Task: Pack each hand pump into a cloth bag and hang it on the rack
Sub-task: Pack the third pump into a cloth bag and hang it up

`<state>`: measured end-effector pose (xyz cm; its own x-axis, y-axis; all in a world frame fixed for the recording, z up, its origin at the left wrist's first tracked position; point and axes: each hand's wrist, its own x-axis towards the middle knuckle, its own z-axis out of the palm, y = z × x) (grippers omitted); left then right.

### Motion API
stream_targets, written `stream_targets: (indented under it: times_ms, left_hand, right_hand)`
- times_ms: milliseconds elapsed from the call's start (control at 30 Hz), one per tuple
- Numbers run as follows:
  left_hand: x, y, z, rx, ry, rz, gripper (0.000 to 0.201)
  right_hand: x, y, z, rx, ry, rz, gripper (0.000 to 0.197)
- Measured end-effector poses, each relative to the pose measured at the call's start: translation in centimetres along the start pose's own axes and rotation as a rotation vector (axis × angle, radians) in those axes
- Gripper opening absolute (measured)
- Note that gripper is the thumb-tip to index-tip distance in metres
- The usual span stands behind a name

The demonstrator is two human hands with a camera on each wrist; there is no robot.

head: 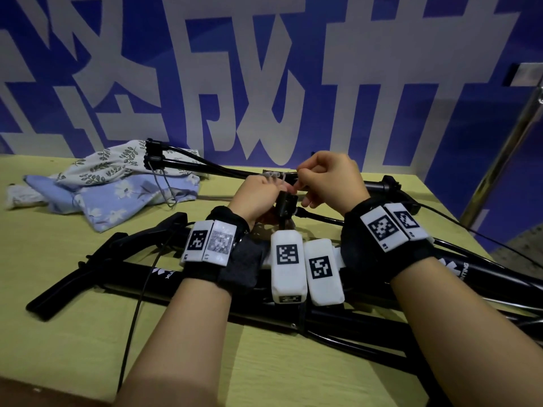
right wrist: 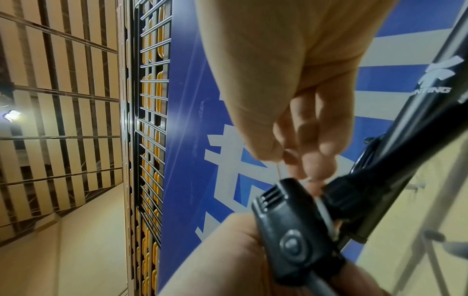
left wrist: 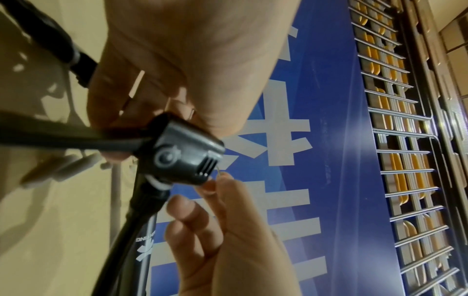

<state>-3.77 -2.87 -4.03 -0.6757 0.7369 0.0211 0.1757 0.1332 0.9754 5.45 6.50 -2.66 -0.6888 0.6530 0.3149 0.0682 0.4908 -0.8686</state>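
Observation:
Several black hand pumps lie crossed on the yellow-green table. My left hand grips the black nozzle head of a pump hose, lifted a little off the table. The same nozzle head fills the left wrist view. My right hand, just above it, pinches a thin clear plastic tie between thumb and forefinger; the tie runs down to the nozzle head. A leaf-print cloth bag and a blue flowered cloth bag lie crumpled at the back left.
Another pump lies across the leaf-print bag along the blue and white wall. A wire rack stands beyond the wall panel, also in the right wrist view as the rack. A metal pole rises at the table's right edge.

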Motion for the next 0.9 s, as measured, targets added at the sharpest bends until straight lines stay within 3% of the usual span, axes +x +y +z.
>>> stream_targets:
  times_ms: [167,600,900]
  left_hand:
    - [-0.08,0.10,0.02,0.005,0.005,0.009,0.027]
    - [-0.35,0.07,-0.01,0.007,0.020,-0.022,0.024]
    - [0.08,-0.24,0.06,0.244,0.035,0.056,0.024]
  right_hand:
    - [-0.12,-0.04,0.15,0.006,0.046,-0.071,0.015]
    - [-0.03,0.32,0.12,-0.088,-0.024,-0.108,0.017]
    - [0.07,0.52,0.22,-0.153,-0.068,-0.069,0.011]
